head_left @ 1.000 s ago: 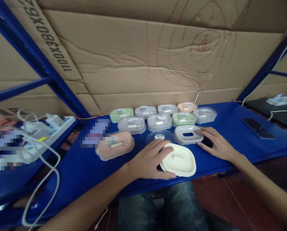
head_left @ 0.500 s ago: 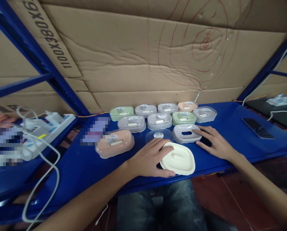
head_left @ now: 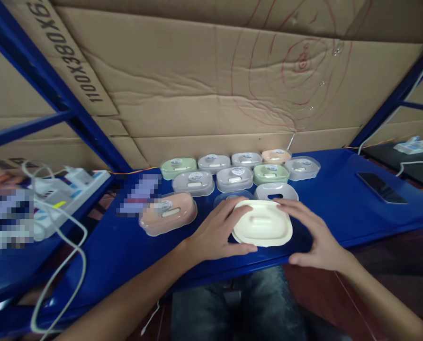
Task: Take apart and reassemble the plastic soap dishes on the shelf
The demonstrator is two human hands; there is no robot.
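Note:
My left hand (head_left: 218,229) grips the left side of a cream oval plastic tray (head_left: 266,222), which has a raised bump in its middle. The thumb is at the near edge and the fingers are at the far edge. My right hand (head_left: 318,237) is at the tray's right side, thumb and fingers wide apart, with fingertips at or close to the far right corner. Just behind the tray sits a grey oval shell (head_left: 287,189) with a slot in its top. A clear cover (head_left: 229,195) with a label is partly hidden by my left hand.
Several labelled oval boxes under clear covers stand behind, among them a green box (head_left: 179,166) and a peach box (head_left: 170,213). A phone (head_left: 382,187) lies on the blue table (head_left: 339,189) at right. Power strips and a white cable (head_left: 83,265) are at left; cardboard (head_left: 197,85) stands behind.
My right hand has left the grey shell and come back towards me, to the tray's right side. The tray has turned level and moved slightly away from me in my left hand.

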